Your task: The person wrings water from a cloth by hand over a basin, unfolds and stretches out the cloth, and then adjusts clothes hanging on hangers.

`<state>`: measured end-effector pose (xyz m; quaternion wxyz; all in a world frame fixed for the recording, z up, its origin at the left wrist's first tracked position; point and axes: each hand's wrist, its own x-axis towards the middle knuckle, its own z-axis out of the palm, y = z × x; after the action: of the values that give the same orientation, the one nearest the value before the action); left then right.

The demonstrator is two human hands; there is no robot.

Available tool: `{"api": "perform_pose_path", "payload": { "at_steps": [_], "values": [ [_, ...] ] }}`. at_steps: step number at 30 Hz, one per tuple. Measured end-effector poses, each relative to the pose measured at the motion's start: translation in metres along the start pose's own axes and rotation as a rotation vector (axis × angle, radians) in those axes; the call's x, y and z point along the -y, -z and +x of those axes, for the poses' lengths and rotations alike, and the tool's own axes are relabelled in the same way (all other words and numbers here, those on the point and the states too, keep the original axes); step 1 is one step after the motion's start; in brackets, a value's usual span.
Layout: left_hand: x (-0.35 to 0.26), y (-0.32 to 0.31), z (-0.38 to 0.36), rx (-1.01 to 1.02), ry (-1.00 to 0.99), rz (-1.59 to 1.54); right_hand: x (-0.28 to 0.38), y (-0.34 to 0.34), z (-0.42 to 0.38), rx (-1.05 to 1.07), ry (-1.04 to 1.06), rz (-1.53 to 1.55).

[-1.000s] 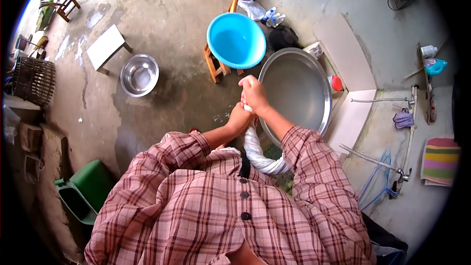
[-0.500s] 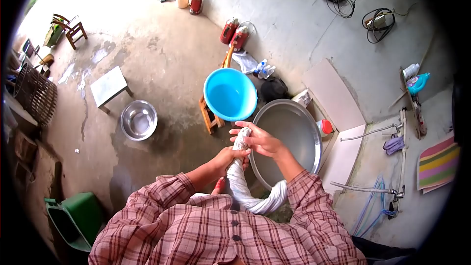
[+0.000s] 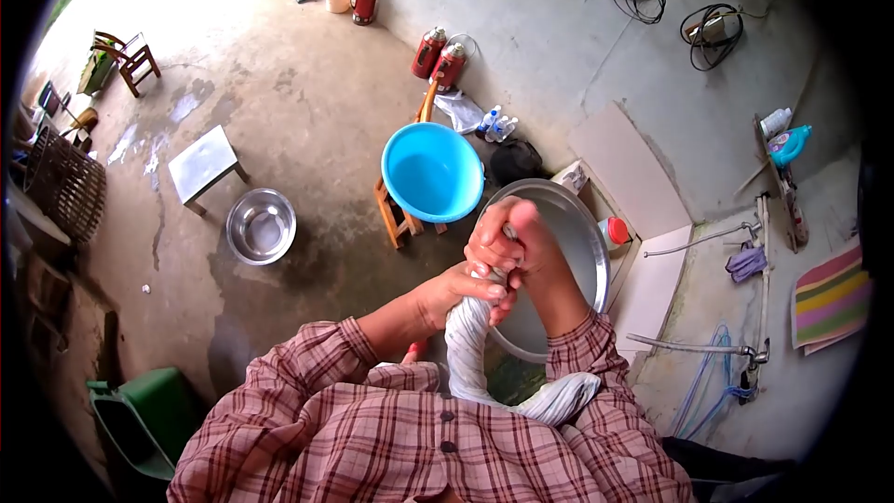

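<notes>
A white twisted cloth (image 3: 470,345) hangs from my hands, curving down past my shirt front and over toward my right forearm. My left hand (image 3: 461,293) is closed around it just below its upper end. Above and to the right, my right hand (image 3: 512,247) is wrapped tightly over the upper end, so most of that end is hidden. Both hands touch each other, in front of the left rim of a large metal basin (image 3: 573,265). Beyond them a blue basin (image 3: 433,172) rests on a wooden chair (image 3: 391,214).
At left, a steel bowl (image 3: 262,226) stands on wet concrete beside a small low table (image 3: 204,165). A green bin (image 3: 144,419) is at lower left. Red thermoses (image 3: 438,58) stand by the wall; taps (image 3: 750,354) and a striped cloth (image 3: 829,298) are at right.
My right hand has gone from loosely open fingers to a tight grip on the cloth's upper end. Both hands have shifted slightly right, and the cloth's lower end has swung right.
</notes>
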<state>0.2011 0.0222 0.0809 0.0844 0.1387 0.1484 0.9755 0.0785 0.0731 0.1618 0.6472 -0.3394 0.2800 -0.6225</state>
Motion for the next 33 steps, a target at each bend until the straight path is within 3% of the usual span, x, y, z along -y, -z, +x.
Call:
{"api": "perform_pose_path", "payload": {
  "at_steps": [5, 11, 13, 27, 33],
  "values": [
    [-0.013, -0.035, -0.001, -0.457, -0.015, 0.324, 0.009, -0.028, 0.011, -0.368, -0.149, -0.439],
    [0.005, -0.034, -0.012, -0.64, -0.007, 0.473, -0.024, -0.027, 0.009, -0.538, -0.197, -0.656],
    [0.013, -0.026, -0.013, -0.657, -0.013, 0.489, -0.036, -0.018, 0.005, -0.54, -0.168, -0.77],
    [0.066, 0.053, -0.01, -0.877, -0.029, 0.39, -0.096, 0.039, -0.007, -0.634, -0.399, -0.826],
    [0.084, 0.078, -0.011, -0.933, -0.056, 0.469, -0.126, 0.066, -0.016, -0.667, -0.384, -0.918]
  ]
}}
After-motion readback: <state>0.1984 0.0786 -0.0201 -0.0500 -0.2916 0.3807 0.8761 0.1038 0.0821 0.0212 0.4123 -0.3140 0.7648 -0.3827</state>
